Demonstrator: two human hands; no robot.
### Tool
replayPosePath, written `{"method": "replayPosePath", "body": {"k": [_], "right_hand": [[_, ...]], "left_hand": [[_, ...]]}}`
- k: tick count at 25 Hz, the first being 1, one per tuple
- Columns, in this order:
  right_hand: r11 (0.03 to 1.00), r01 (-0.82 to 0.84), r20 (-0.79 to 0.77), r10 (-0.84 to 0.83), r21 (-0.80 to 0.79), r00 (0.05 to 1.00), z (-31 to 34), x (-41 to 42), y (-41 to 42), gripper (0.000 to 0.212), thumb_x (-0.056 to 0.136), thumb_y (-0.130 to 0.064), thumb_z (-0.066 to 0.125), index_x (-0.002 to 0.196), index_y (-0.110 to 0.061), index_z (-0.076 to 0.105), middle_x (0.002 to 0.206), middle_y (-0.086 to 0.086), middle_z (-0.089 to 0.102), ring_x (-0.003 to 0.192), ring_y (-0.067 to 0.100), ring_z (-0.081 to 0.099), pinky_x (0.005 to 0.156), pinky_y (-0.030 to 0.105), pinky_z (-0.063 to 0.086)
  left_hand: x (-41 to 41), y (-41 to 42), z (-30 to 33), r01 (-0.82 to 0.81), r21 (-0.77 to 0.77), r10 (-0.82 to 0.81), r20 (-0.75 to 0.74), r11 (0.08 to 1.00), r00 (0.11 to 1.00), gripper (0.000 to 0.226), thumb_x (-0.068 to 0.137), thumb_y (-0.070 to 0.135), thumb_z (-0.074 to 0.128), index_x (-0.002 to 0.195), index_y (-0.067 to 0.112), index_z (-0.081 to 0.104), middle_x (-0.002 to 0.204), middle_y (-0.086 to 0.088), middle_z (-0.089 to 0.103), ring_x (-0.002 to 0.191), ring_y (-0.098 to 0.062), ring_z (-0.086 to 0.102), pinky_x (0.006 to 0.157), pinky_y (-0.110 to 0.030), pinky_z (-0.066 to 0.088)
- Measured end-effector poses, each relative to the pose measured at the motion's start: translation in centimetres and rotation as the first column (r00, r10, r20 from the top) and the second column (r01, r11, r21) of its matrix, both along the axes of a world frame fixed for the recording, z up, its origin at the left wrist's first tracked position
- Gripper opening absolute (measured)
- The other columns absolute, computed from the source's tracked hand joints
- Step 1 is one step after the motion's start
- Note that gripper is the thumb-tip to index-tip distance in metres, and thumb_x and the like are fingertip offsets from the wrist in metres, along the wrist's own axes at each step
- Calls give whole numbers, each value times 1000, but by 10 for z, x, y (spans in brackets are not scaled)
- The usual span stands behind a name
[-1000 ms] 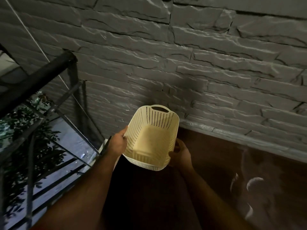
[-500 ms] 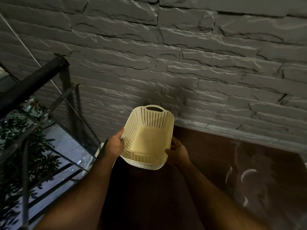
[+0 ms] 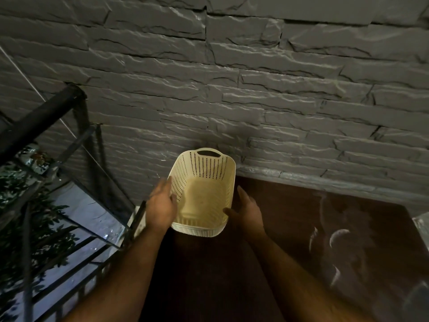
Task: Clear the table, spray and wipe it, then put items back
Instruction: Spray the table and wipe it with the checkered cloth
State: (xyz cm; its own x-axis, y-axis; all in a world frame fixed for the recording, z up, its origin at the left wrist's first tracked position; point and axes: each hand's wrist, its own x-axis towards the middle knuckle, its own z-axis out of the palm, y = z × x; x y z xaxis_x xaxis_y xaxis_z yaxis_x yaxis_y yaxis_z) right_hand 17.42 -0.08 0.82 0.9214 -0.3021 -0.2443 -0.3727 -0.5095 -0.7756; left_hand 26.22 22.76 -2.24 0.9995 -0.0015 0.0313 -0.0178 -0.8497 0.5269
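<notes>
Left hand [image 3: 161, 211] open, blurred, fingers straight against the basket's [image 3: 203, 194] left wall. Basket sits at the table's [image 3: 290, 228] far-left corner by the wall, long axis pointing away. Right hand [image 3: 247, 211] open beside its right wall; contact unclear. Both equally near.

Left hand [image 3: 162, 205]: fingers straight and loosely spread, slightly blurred, palm turned inward.
Right hand [image 3: 247, 209]: fingers extended forward, thumb out to the left, palm inward.
Forearms: both bare, reaching forward from below.
</notes>
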Motion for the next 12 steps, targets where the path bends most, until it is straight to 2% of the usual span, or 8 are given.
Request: {"method": "replayPosePath", "body": {"k": [3, 6, 9, 12], "right_hand": [[943, -181, -23, 182, -278, 983, 12, -8, -1, 77, 83, -34, 70, 148, -31, 29, 154, 6, 33, 141, 29, 33, 109, 47, 38], [876, -285, -128, 254, -390, 959, 31, -26, -22, 75, 87, -36, 65, 150, -32, 25, 158, 8, 24, 145, 30, 25, 111, 47, 35], [824, -260, -113, 236, -504, 965, 57, -50, -78, 72, 87, -34, 66, 149, -31, 30, 156, 7, 29, 140, 29, 34, 108, 42, 41], [772, -259, -133, 224, -581, 965, 97, -81, -156, 64, 86, -37, 66, 144, -24, 42, 147, 10, 43, 131, 30, 45, 108, 38, 41]], "left_hand": [[-29, -31, 13, 214, 94, -222, 84, 972, 971, 48, 92, 22, 59, 139, 19, 51, 149, -5, 45, 135, -24, 42, 113, -40, 34], [-56, -57, 21, 272, 24, -273, 58, 962, 960, 42, 91, 19, 61, 133, 17, 58, 145, -5, 49, 133, -26, 45, 110, -43, 37], [-88, -90, 34, 318, -60, -306, 153, 946, 940, 39, 88, 12, 65, 127, 13, 63, 138, -7, 56, 127, -27, 51, 105, -41, 41], [-127, -139, 46, 425, -116, -395, 215, 898, 893, 35, 90, 16, 65, 125, 16, 65, 134, -3, 59, 122, -22, 55, 101, -38, 45]]}}
